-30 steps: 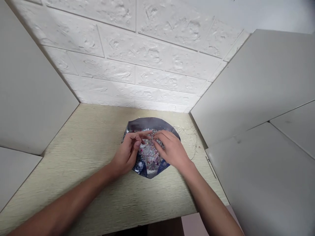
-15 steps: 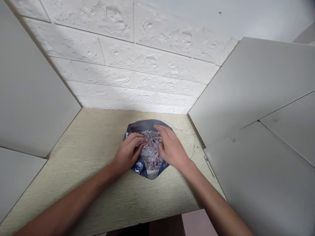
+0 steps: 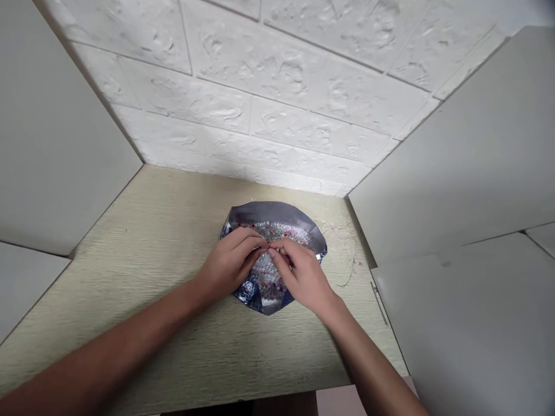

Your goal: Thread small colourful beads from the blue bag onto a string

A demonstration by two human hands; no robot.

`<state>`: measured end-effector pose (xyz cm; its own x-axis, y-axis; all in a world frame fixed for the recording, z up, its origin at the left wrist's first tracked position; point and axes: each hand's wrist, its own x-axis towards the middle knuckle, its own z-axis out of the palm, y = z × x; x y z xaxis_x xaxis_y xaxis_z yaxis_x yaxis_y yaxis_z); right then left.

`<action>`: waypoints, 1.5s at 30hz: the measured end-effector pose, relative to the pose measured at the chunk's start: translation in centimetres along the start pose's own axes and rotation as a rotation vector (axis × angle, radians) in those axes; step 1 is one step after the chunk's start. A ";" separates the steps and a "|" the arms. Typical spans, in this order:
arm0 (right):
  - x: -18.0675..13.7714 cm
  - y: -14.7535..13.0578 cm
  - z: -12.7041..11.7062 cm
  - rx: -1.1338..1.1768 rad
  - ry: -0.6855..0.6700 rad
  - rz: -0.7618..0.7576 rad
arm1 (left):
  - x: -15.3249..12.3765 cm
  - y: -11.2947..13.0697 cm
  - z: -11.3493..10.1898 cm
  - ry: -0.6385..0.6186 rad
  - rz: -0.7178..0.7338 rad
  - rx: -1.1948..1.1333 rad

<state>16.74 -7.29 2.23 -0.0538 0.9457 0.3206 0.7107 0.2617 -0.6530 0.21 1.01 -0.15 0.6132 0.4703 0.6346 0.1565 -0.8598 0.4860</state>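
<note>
Dark, shiny material is forming the wide-mouthed bag (image 3: 271, 212), which is sitting open on the pale surface (image 3: 169, 231), a little right of the middle and well apart from the brick-patterned wall (image 3: 281, 130) on the far side. Inside it, a heap of small beads (image 3: 265, 274) is glinting in white, pink and red.

Both hands are working above the bag's mouth. The left hand (image 3: 266, 248) is reaching in from the left, its fingers curling and its thumb lying close to the forefinger. The right hand (image 3: 272, 247) is coming in from the right, thumb and forefinger tips drawing near each other with a narrow gap behind them. The two sets of fingertips are meeting, or nearly so, over the beads. Whether either hand is gripping anything cannot be told; whatever may be there is too small to make out.

The step in hand is apparently fine fingertip handling of something tiny, with the beads lying ready just below. The next move is probably calling for steady wrists and a light, exact pinch, the fingertips staying over the bag so that anything dropped is falling inside.

To the right, loose thread (image 3: 356, 254) is curling across the surface, apart from the hands.
</note>
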 end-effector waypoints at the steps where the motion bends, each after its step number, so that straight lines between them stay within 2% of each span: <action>1: -0.1 0.1 0.0 -0.002 0.024 -0.013 | 0.0 0.0 0.0 -0.007 0.009 0.003; 4: -0.3 0.6 0.0 -0.032 0.079 -0.043 | 0.0 0.0 -0.1 -0.075 0.000 -0.002; 10: -0.3 1.4 -0.3 -0.177 0.124 -0.096 | 0.1 0.3 -0.2 -0.362 0.028 0.112; 16: -0.3 1.4 -0.3 -0.213 0.098 -0.114 | 0.0 0.3 -0.1 -0.467 0.010 0.106; 25: -0.4 1.6 -0.4 -0.196 0.120 -0.091 | -0.2 -0.2 0.3 -0.336 -0.070 0.067; 35: -0.6 1.4 -0.1 -0.125 0.162 -0.171 | -0.1 -0.4 0.1 -0.193 -0.203 -0.273; 45: -0.6 1.5 -0.1 -0.152 0.136 -0.200 | 0.3 -0.1 0.0 -0.135 -0.247 -0.299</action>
<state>17.93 -7.43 1.09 -0.1164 0.8408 0.5287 0.7930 0.3991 -0.4602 0.33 1.25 -0.02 0.6850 0.6076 0.4020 0.0918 -0.6194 0.7797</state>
